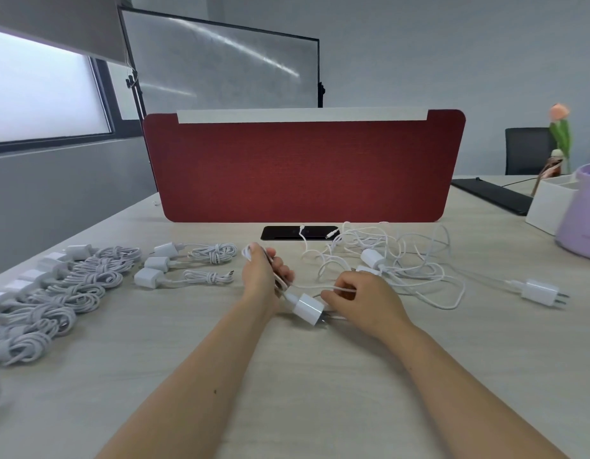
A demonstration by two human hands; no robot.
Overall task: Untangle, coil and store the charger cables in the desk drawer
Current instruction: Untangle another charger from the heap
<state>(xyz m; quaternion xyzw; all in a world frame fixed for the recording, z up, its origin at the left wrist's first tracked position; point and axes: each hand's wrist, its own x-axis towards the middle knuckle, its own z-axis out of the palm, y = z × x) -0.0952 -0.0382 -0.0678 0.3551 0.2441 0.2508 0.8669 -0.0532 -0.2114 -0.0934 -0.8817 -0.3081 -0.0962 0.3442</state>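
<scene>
Gripping cable loops in left hand, pinching slack in right hand, mid-desk by the plug. Best to keep loops even and pull gently from the tangle.

no legible txt or labels

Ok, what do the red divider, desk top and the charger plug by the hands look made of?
Red divider: seems fabric-covered, matte, fine weave visible.
Desk top: pale wood-grain, likely laminate, smooth, faint streaks.
Charger plug: white, smooth, slight sheen, probably plastic.
</scene>
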